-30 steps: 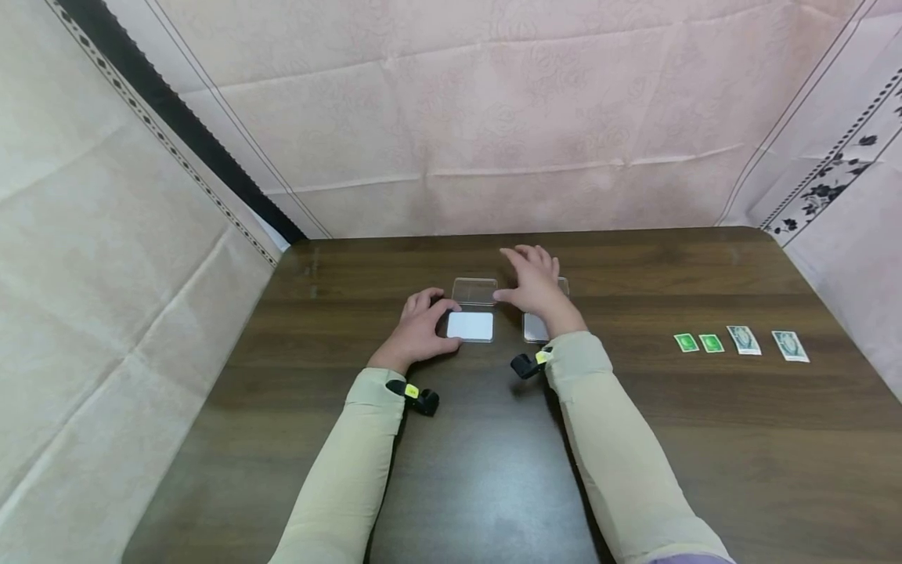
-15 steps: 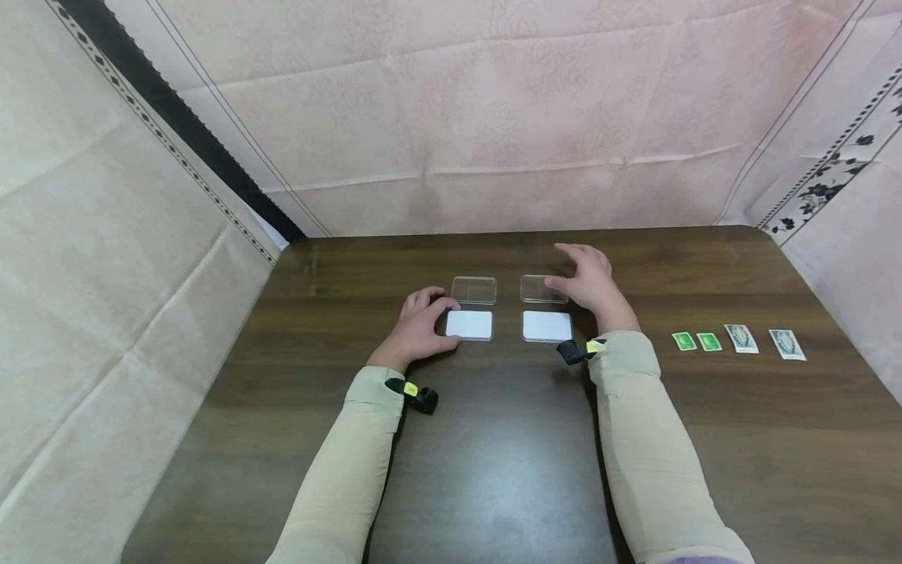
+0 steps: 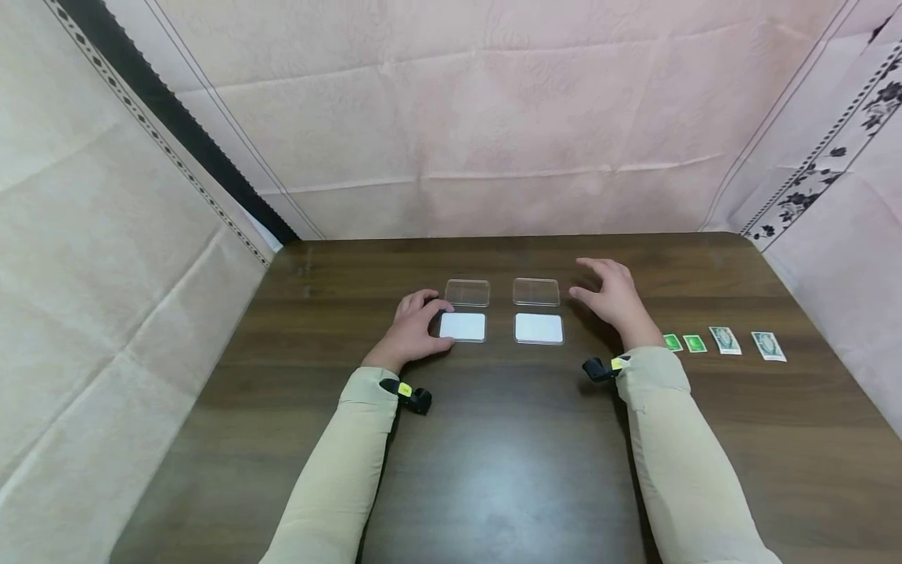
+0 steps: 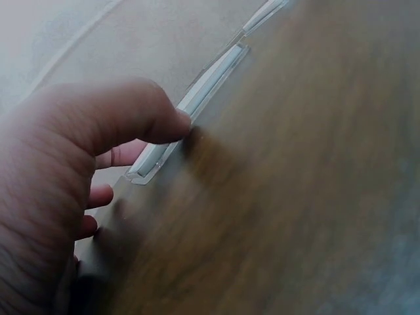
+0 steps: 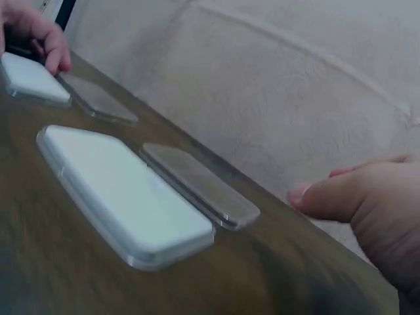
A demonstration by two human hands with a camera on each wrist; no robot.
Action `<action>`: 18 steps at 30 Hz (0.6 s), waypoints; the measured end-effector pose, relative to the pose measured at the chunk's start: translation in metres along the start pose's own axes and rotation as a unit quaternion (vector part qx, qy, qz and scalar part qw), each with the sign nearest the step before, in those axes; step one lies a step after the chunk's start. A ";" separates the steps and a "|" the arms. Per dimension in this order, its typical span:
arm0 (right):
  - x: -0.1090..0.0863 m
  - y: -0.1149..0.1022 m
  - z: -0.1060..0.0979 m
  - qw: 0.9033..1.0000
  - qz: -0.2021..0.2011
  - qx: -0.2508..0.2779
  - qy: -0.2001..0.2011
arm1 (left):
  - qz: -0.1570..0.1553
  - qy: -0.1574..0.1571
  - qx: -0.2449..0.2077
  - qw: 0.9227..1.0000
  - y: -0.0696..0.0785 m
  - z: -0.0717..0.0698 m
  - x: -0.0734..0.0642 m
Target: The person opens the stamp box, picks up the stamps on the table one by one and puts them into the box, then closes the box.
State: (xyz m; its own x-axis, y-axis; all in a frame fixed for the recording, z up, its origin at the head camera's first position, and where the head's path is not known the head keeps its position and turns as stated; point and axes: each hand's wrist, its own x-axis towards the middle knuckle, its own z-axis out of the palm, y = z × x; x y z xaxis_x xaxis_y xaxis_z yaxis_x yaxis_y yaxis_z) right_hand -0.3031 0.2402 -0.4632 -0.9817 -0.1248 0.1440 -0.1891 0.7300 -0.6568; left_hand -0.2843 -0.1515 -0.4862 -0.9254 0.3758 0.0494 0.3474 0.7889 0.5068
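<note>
On the table, my left hand holds the left end of a shallow clear plastic box with a flat white filling. Its thumb presses the box's near edge, with the other fingers beyond. A matching white-filled box lies to the right, touched by neither hand. Behind the two boxes lie two clear plastic lids, the left lid and the right lid. My right hand hovers right of the right lid, thumb and fingers apart, holding nothing.
Right of my right forearm lie two small green stamp-like pieces, one a green piece, and two larger pale ones, including a pale piece. The brown wooden table ends at a pale cloth backdrop.
My right hand has moved rightward, away from over the right box and lid, uncovering both. My left hand stays at the left box. The head view has shifted slightly.
</note>
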 end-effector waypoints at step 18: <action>-0.049 0.025 -0.028 0.987 -0.088 -0.109 0.076 | 0.042 0.039 -0.047 0.997 0.023 0.016 0.003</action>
State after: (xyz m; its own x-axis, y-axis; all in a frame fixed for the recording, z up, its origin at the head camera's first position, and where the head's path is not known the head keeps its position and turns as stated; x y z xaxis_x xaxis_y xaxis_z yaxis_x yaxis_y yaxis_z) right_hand -0.2586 0.2833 -0.4655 -0.9158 -0.1730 0.3625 -0.3316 0.8350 -0.4392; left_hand -0.2767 -0.1242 -0.4876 -0.9039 0.3964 0.1604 0.4117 0.7053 0.5771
